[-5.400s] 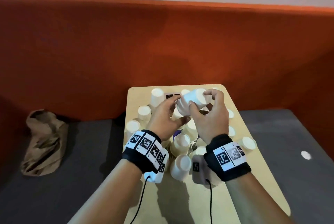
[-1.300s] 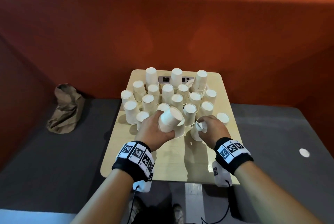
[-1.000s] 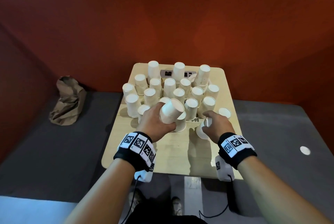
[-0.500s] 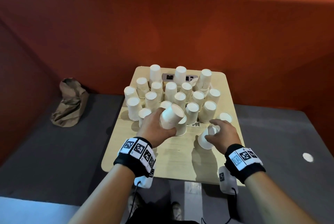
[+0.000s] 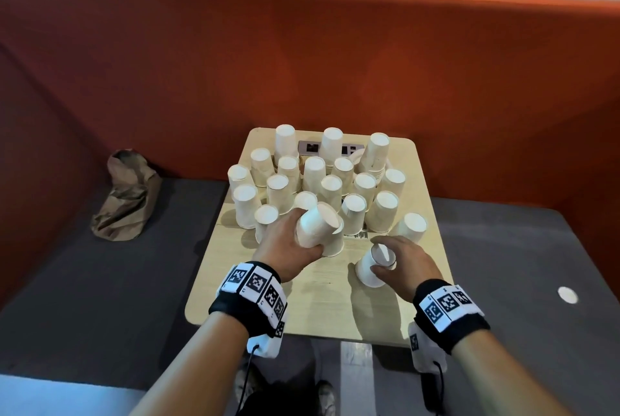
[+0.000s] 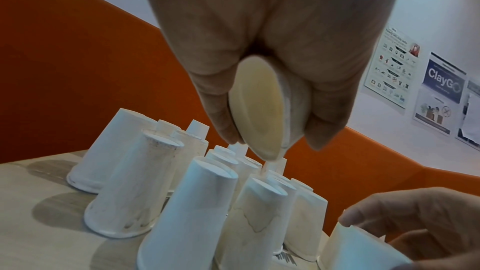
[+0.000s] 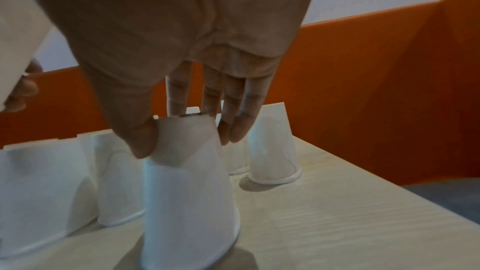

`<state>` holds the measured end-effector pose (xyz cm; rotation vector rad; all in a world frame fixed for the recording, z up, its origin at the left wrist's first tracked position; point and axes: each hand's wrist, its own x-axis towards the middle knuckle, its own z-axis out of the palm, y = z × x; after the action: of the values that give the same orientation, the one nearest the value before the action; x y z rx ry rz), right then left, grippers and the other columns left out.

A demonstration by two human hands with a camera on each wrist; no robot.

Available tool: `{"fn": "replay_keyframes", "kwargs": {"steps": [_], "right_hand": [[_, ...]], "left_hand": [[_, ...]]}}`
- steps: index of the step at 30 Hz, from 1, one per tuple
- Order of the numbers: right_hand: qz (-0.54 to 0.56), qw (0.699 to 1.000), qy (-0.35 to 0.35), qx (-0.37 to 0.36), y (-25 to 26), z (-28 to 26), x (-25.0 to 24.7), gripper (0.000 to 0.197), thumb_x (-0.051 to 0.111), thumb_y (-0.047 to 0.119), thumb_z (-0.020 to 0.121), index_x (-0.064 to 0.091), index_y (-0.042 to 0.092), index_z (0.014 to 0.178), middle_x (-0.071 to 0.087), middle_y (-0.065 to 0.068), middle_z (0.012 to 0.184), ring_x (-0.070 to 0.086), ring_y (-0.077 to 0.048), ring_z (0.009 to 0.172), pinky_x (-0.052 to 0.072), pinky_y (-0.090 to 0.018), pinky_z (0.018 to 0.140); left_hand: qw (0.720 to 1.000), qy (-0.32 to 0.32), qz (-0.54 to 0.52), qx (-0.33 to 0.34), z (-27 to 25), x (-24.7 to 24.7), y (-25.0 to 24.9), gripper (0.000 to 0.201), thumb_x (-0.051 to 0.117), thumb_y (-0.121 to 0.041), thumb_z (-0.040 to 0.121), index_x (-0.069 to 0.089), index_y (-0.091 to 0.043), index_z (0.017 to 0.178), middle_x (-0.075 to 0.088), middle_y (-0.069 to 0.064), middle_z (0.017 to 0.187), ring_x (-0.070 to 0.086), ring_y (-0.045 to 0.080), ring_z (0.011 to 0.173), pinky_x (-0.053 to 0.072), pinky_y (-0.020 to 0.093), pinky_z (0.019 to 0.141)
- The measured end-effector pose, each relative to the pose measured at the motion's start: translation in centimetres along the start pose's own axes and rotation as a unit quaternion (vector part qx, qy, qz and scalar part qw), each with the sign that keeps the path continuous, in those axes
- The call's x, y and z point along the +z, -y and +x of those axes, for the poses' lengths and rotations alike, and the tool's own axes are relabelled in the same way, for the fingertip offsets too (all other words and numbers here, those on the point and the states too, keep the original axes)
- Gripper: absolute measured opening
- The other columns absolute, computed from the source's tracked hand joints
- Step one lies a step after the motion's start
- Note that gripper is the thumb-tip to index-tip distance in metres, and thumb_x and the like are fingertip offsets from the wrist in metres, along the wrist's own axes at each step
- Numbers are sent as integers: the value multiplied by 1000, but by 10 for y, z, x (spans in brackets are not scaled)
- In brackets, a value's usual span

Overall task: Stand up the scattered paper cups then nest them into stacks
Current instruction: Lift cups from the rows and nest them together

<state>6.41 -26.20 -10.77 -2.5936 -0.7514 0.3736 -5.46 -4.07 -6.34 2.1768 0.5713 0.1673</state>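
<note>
Many white paper cups stand upside down in a cluster on the small wooden table. My left hand grips a tilted paper cup just above the cluster's front; in the left wrist view my left hand holds that cup with its base facing the camera. My right hand pinches the top of an upside-down cup standing on the table in front of the cluster. In the right wrist view the thumb and fingertips of my right hand clasp this cup at its base.
A crumpled brown paper bag lies on the grey bench to the left. An orange padded wall runs behind the table. A socket panel sits at the table's back edge among the cups. Bare tabletop lies between the cups and the near edge.
My right hand has drawn its upside-down cup away from the cluster toward the near edge. My left hand keeps holding its tilted cup in about the same spot.
</note>
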Motion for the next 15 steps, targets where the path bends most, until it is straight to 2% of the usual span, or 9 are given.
{"fn": "replay_keyframes", "kwargs": {"steps": [2,4,6,8,10,12,15], "right_hand": [[69,998,-3,11,3,2,-6,51,76,38,80,61,36,129,64,9,128,61,-16,112,49,-31,92],[190,981,-23,21,9,6,-20,48,81,36,79,65,33,124,69,6,116,67,-15,99,53,-33,89],[304,951,-57,19,18,10,-36,42,83,28,79,68,28,119,70,5,109,68,-15,93,56,-33,83],[371,925,-82,6,29,12,-53,36,81,23,81,70,25,115,71,3,107,69,-13,90,56,-29,74],[418,905,-79,-14,41,12,-64,34,78,18,85,69,20,117,71,0,106,68,-3,82,54,-21,64],[465,883,-63,-24,51,12,-67,34,75,12,86,67,12,119,71,-5,105,66,1,73,51,-17,56],[479,876,-35,-37,58,13,-63,34,76,12,84,67,10,117,71,-9,106,65,-11,77,51,-18,57]], "left_hand": [[1000,3,10,1,-2,-3,0,45,81,-24,69,56,-26,107,60,-19,90,56,0,81,39,8,62],[1000,8,19,-6,-3,-7,0,44,80,-19,69,54,-28,104,56,-20,85,53,-2,76,36,8,58],[1000,5,22,-17,-3,-8,3,43,78,-16,68,57,-25,104,58,-17,87,55,5,79,33,9,58],[999,4,26,-33,-2,-8,7,45,77,-15,66,58,-23,106,61,-12,90,58,12,84,36,15,59],[998,10,39,-46,-2,-6,9,49,77,-17,65,57,-23,109,61,-10,93,57,14,86,38,20,63],[997,18,51,-55,-2,-6,10,55,78,-17,63,56,-24,113,60,-7,97,55,15,89,40,24,68],[996,31,67,-47,-3,-7,7,61,80,-20,61,56,-24,118,60,-6,101,54,16,92,41,26,72]]}}
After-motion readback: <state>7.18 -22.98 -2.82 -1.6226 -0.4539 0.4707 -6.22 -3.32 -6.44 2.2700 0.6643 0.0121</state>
